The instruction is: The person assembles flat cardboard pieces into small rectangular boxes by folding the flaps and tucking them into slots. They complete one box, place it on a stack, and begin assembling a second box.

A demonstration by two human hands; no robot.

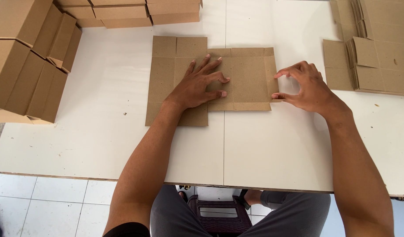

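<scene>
Pressing flat at frame centre, left hand (197, 85) pins cardboard blank (246, 79); right hand (305, 85) pinches its right-edge flap (271, 74).

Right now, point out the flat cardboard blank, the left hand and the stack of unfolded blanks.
flat cardboard blank (248, 83), head view, bare middle panel.
left hand (197, 85), head view, back of the hand, pressed flat on the blank.
stack of unfolded blanks (382, 57), head view, top sheet.

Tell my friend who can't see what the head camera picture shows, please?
A person's left hand presses flat on an unfolded brown cardboard sheet on a white table, while the right hand pinches the sheet's right edge flap. Folded cardboard boxes are stacked at the far left, and flat cardboard pieces are piled at the right.
</scene>
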